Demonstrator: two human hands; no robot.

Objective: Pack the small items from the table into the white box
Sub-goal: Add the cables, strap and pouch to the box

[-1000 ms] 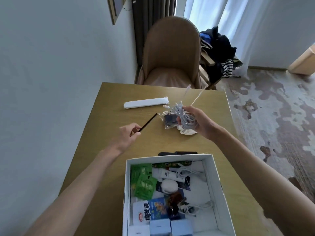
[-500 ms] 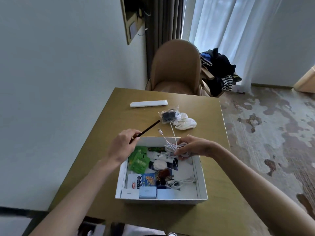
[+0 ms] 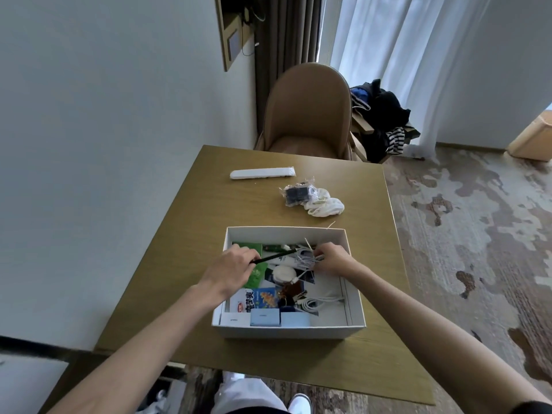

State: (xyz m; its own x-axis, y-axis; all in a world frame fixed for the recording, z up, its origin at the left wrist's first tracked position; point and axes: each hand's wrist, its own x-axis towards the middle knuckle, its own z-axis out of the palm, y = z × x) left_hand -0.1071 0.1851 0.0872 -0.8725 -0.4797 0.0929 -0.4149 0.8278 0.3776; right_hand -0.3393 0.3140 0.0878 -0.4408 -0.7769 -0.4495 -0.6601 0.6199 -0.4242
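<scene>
White cable bundle (image 3: 305, 259) under right hand (image 3: 331, 259), inside box (image 3: 286, 329)

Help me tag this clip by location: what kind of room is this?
Probably a hotel room or a bedroom. A small wooden table stands against the wall, with a padded chair, floor-length curtains, patterned carpet and clothes piled nearby.

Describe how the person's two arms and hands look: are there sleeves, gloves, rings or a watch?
Both forearms are bare. The left hand and right hand wear no gloves, and no ring or watch is visible. Only at the bottom right corner, a dark sleeve edge shows on the right upper arm.
</scene>
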